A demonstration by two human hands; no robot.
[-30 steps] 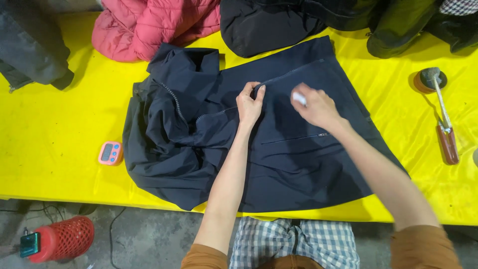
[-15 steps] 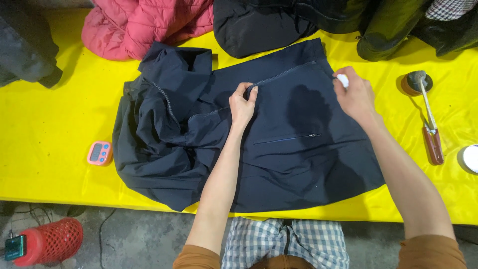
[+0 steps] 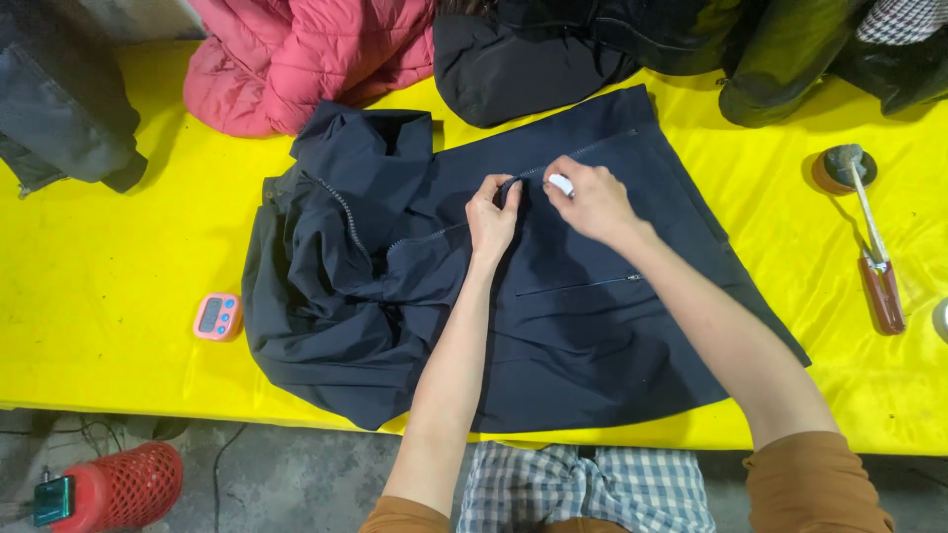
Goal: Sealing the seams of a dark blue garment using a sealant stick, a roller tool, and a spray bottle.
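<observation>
yellow-covered table (image 3: pixel 109 296); grey concrete floor (image 3: pixel 296 484) below; red mesh basket (image 3: pixel 123 486) on floor.

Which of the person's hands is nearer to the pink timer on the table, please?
Left. The left hand pinches the jacket along its zip, on the side toward the timer. The right hand, holding a small white thing, is farther along the zip, away from the timer.
</observation>
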